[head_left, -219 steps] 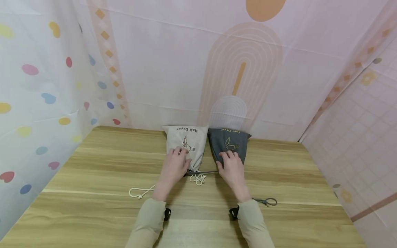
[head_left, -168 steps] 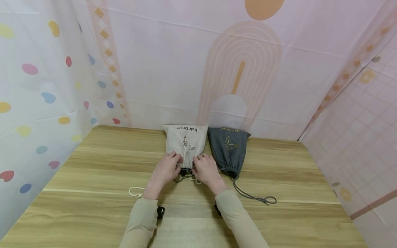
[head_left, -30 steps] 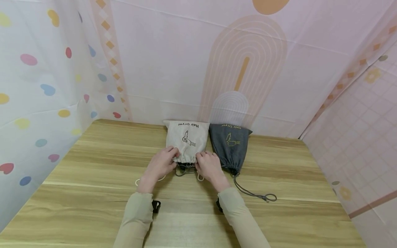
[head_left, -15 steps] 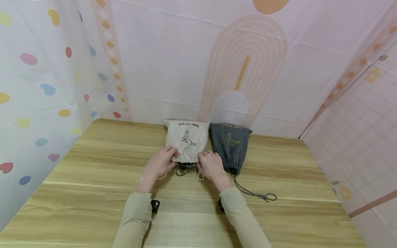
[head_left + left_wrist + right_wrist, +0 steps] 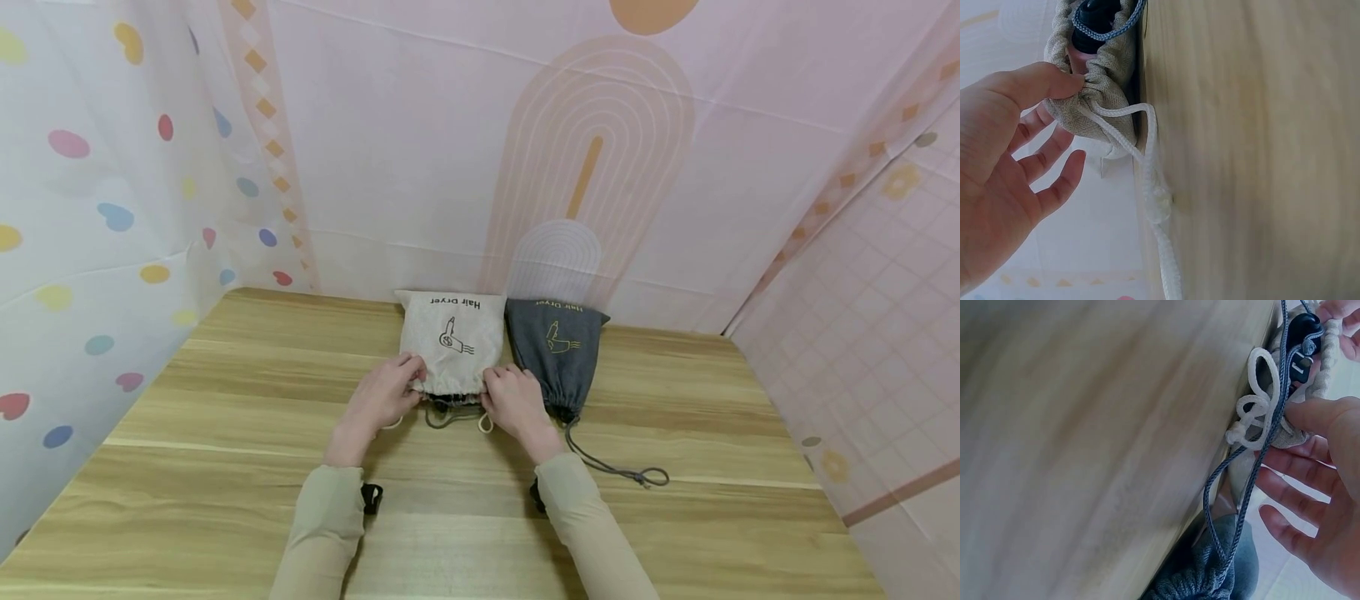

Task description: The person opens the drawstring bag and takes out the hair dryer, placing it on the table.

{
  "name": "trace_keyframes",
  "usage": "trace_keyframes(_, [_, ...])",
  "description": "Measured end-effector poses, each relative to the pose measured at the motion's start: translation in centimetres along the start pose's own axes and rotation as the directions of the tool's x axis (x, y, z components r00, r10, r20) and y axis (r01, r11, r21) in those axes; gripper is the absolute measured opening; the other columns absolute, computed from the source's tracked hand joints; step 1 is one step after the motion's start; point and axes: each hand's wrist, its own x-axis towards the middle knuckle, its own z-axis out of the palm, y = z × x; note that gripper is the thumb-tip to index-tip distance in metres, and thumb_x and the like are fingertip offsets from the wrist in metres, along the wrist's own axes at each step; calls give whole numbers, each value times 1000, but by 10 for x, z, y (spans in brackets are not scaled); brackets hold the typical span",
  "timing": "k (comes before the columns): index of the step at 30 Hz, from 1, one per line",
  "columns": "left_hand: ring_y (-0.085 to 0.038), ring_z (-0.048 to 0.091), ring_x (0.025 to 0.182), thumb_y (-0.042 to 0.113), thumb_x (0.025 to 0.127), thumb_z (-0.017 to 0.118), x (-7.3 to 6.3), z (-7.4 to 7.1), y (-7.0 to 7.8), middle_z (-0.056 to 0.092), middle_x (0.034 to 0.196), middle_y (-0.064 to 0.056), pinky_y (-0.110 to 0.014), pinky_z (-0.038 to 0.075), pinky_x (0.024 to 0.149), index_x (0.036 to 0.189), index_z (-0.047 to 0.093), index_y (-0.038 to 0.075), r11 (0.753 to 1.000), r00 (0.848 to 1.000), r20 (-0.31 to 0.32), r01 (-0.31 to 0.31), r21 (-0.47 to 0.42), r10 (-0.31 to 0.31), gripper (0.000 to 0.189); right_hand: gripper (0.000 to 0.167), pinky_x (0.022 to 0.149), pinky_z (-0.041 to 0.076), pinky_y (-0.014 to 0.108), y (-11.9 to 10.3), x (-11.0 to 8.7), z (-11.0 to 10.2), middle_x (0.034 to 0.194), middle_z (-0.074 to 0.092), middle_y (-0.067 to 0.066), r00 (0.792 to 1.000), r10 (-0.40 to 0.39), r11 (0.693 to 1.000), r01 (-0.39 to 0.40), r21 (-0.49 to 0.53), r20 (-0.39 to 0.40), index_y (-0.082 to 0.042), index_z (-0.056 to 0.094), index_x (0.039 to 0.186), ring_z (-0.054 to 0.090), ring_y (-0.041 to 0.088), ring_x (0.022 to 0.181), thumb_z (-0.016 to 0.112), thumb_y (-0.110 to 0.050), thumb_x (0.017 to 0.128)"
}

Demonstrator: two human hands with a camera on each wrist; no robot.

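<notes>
1. Evidently, the left hand [image 5: 382, 396] pinched the left end of the mouth of the pale bag [image 5: 452, 342]: thumb on the gathered rim, other fingers half spread behind it.
2. From that same end of the pale bag trailed a knotted white cord [image 5: 1160, 206].
3. Between the hands was the pale bag itself, lying by the rear curtain [image 5: 375, 167], its mouth parted — a dark item [image 5: 1100, 12] showed inside, too covered to identify. Spreading that mouth seemed the step in hand.
4. At the pale bag's right end, the right hand [image 5: 517, 402] gripped the rim under its thumb, lower fingers loosely apart.
5. Just right of the pale bag lay the dark bag [image 5: 562, 367], mouth gathered.
6. Probably, the next move called for widening the pale bag's mouth evenly — without snagging the dark cord [image 5: 1283, 369] crossing before it.
</notes>
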Motion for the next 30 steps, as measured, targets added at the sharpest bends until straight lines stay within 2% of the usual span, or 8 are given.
trace_keyframes(22, [-20,58,78,-5,67,66,-2,-6,-4,61,85,-5,-35,51,66,86,58,10,999,999,0,47,-20,-47,26,11,61,46,32,8,-5,-2,80,68,-1,1000,16,1000,-16,9,-22,-14,63,82,61,20,73,68,-22,86])
trace_keyframes(30, [-20,58,78,-4,68,67,-4,-8,-8,62,87,-4,-33,51,65,88,59,12,995,996,23,89,-33,-88,26,12,55,39,30,11,-5,-1,74,65,-1,999,39,999,-39,22,9,-13,59,78,56,20,66,67,-19,86])
